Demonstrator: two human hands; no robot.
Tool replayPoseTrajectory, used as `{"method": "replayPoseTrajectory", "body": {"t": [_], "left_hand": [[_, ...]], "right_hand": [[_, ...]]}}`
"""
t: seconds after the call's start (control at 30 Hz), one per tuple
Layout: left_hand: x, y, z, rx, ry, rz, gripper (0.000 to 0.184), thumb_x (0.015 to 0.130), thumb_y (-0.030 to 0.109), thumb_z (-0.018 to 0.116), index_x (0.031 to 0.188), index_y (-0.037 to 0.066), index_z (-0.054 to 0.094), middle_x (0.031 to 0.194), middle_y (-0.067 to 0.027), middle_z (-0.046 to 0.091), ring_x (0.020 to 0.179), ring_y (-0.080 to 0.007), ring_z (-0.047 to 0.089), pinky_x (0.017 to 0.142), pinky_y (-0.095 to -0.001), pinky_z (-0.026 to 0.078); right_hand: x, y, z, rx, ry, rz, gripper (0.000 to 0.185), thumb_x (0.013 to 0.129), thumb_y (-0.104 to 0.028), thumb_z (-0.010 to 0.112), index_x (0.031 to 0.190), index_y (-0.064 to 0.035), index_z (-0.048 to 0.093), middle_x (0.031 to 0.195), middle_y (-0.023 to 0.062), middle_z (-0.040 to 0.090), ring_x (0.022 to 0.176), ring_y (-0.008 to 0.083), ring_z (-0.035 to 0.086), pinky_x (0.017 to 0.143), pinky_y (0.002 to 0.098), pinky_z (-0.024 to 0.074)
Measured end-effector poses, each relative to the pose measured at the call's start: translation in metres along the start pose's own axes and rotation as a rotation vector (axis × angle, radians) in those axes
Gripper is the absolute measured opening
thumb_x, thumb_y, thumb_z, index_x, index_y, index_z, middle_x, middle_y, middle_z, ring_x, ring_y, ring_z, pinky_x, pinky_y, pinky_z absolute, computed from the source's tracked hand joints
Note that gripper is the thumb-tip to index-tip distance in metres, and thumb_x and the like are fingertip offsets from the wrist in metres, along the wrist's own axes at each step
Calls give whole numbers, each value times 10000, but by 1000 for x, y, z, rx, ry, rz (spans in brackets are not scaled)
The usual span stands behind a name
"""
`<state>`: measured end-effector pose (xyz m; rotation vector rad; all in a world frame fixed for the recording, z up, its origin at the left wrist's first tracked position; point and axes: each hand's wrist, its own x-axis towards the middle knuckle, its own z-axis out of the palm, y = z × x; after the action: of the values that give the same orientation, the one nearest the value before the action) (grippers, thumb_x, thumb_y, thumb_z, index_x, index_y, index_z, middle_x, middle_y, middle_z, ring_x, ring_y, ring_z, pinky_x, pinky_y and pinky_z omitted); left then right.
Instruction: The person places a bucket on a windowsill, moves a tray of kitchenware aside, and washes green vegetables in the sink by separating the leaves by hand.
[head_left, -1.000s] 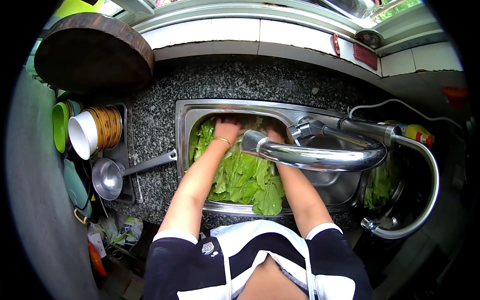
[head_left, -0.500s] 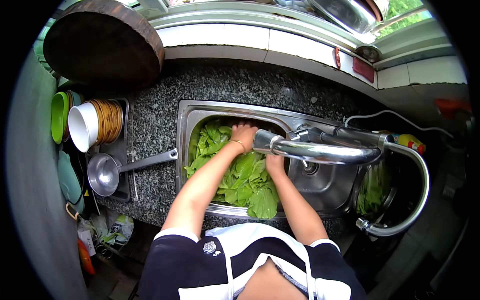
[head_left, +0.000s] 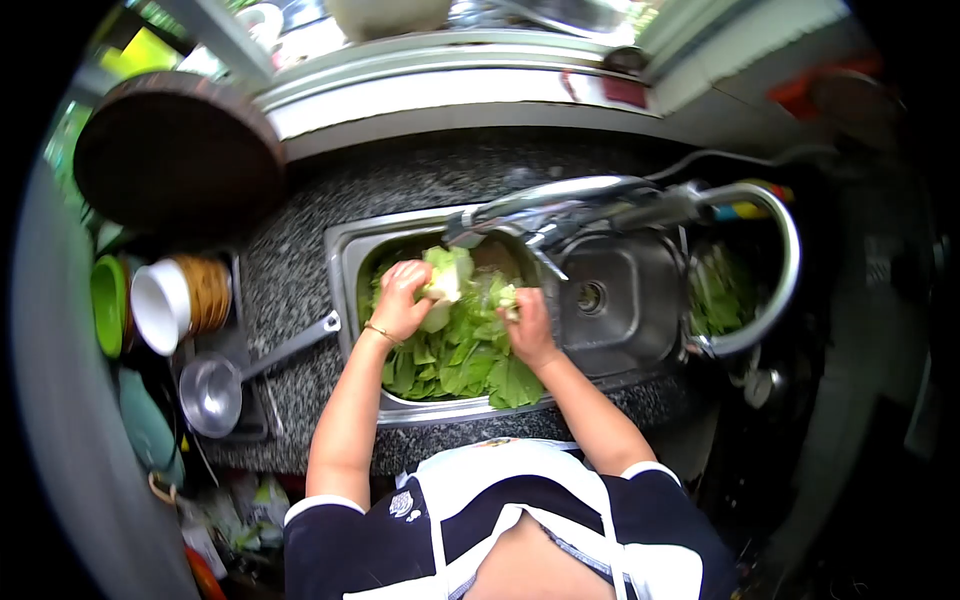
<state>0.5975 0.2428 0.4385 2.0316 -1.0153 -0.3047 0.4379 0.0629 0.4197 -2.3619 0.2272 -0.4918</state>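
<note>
Leafy greens (head_left: 460, 362) fill the left basin of a steel sink (head_left: 350, 300), some leaves lying over its front rim. My left hand (head_left: 402, 298), with a bracelet at the wrist, is closed round a bunch of greens whose pale stem end (head_left: 441, 281) shows beside the fingers. On the basin's right side my right hand (head_left: 529, 322) grips another piece of greens with a pale stem (head_left: 508, 299). Both hands are above the leaves, a short gap between them. The faucet (head_left: 560, 195) arches behind them.
The right basin (head_left: 630, 320) has a drain. More greens (head_left: 722, 295) lie in a container right of it. At left are a ladle (head_left: 212, 393), a white bowl (head_left: 160, 305), a green bowl (head_left: 108, 305) and a round wooden board (head_left: 180, 150). A hose (head_left: 790, 240) curves at right.
Both hands have come up from deep in the basin and now hold stem ends in view. The faucet spout has shifted back and left, and the camera view has turned.
</note>
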Motion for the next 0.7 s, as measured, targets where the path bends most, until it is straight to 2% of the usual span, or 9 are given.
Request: {"method": "replayPoseTrajectory", "body": {"t": [0.07,0.1,0.2,0.27,0.33,0.4,0.47,0.57,0.7], "left_hand": [[-9,-16,18,158,-128,-62,223,632,23,583,843,37,511,881,-120,544,919,-300,504,805,-396,392],[-13,-25,27,67,-123,-123,222,635,26,585,848,30,525,867,-135,542,897,-321,510,782,-381,417],[-22,-18,36,-162,-4,-282,213,645,30,572,848,-12,523,878,-174,548,844,-339,534,766,-353,433],[-24,-12,36,-218,-52,-337,219,649,33,560,859,-16,520,876,-185,554,839,-329,546,754,-346,432],[-29,-4,36,-130,6,-323,222,647,36,562,859,-14,518,845,-189,556,807,-333,552,727,-351,436],[-38,-16,41,-201,-59,-341,224,642,37,563,855,-12,516,829,-186,558,777,-337,553,712,-356,439],[-45,-19,41,-205,-89,-355,216,639,31,561,844,-12,510,825,-189,556,774,-338,551,706,-357,438],[-53,-14,34,-231,-47,-297,212,632,25,545,837,-15,506,803,-178,546,753,-323,548,704,-345,437],[-53,7,9,-239,-12,-273,191,630,24,524,814,-22,508,793,-162,539,755,-299,544,724,-325,434]], "right_hand": [[-7,-5,4,56,154,-99,302,787,-163,606,964,-19,408,879,170,478,785,344,476,649,404,411],[-3,-9,0,93,159,-42,304,795,-170,603,972,-16,409,868,171,492,776,347,486,659,400,418],[-19,-14,4,257,270,398,305,814,-170,596,991,-4,411,844,170,540,748,328,532,676,367,436],[-20,-8,4,337,473,601,293,823,-157,598,998,-5,420,822,100,549,734,169,512,664,304,429],[-30,7,-4,601,653,701,270,837,-156,582,997,-12,419,831,54,532,733,134,474,667,273,424],[-47,26,-25,496,764,728,200,864,-174,549,964,-49,430,840,30,519,752,96,487,676,241,426],[-38,-1,-82,662,928,738,191,863,-165,547,969,-55,432,828,21,512,748,105,490,670,252,433],[-39,-4,-164,563,1135,663,220,847,-148,562,979,-56,412,850,51,518,740,122,506,652,272,451],[-51,13,-280,4,1119,385,238,842,-168,580,945,-19,427,866,73,529,751,146,507,669,288,442]]}}
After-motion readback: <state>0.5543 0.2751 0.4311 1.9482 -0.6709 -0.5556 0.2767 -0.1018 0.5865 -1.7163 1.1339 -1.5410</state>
